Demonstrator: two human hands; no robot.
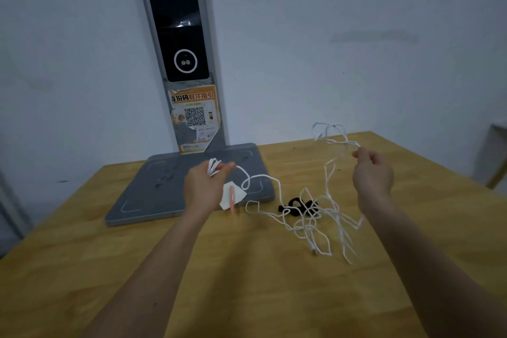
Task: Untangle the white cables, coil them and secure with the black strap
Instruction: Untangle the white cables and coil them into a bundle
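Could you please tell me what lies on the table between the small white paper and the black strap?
In the head view, only loops of white cable on bare wooden table separate the white paper from the black strap.

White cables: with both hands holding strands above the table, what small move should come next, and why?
Probably the left hand should wind the next slack loop onto its small coil. The right hand lifts strands of the white cables, but most is a loose tangle on the wooden table, partly over the black strap.

A wooden table stands against a dim, bare white wall.
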